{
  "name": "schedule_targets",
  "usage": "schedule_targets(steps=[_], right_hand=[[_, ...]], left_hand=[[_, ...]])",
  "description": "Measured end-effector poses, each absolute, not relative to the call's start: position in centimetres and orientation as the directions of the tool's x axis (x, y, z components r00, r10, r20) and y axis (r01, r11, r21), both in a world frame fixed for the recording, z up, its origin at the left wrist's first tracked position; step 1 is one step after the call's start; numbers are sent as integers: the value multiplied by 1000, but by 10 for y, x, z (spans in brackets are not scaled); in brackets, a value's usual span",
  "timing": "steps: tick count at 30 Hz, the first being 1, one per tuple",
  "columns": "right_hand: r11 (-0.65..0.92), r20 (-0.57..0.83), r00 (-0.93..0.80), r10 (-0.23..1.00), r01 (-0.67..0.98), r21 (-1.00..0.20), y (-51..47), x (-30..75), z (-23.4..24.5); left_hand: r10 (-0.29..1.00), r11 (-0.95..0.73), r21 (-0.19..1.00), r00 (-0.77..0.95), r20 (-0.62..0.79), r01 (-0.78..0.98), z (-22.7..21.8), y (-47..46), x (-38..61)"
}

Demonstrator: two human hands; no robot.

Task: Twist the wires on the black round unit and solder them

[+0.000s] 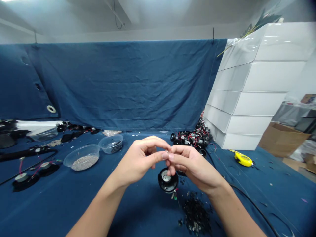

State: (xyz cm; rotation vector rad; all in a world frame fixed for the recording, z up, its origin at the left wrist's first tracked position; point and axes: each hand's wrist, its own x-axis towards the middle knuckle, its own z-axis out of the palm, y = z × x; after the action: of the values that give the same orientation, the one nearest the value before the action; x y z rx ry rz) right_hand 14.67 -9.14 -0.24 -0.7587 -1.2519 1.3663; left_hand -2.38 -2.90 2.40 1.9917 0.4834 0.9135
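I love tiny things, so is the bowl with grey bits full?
Only partly full: the grey bits lie low in the bowl, with bare wall above them.

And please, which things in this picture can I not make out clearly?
All in the head view:
Small piece between left hand and right hand: tiny, mostly covered by them.
Black round part: some of its upper rim, hidden by the right hand.
Grey bits in the clear bowl: too small to identify.
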Motion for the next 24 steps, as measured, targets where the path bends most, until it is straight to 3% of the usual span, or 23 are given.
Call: schedule_targets(steps=[12,19,24], right_hand=[[217,251,-203,947,-174,-960,-93,144,-3],[322,324,-67,944,-46,-946,-98,141,-1],[366,368,16,930,57,-929,-100,140,0]], left_hand=[[619,-531,843,638,459,-90,25,-32,-22],[588,-541,832,651,480,-124,22,-32,-23],[611,-621,783,600,516,-42,22,-30,-25]])
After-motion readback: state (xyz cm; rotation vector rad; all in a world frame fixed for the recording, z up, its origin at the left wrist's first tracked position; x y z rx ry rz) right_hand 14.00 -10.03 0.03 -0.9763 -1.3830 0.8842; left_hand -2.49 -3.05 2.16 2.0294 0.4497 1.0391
